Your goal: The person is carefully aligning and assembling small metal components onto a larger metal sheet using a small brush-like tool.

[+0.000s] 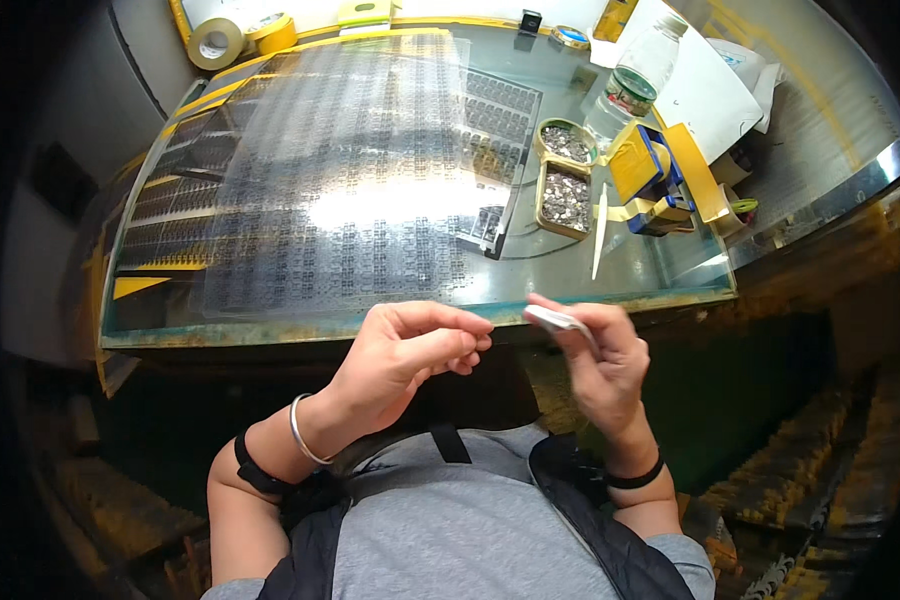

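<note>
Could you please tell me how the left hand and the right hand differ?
The right hand grips a small pale object; the left hand shows none like it. A silver bangle sits at the left hand's wrist; the right hand's wrist shows none. Both arms wear a black band.

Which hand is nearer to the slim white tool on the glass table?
Right. In the picture, the right hand is almost directly below the slim white tool; the left hand is farther off, below and well to its left.

A glass table (660, 275) bears a patterned sheet (340, 240) and bottle (650, 65).
</note>
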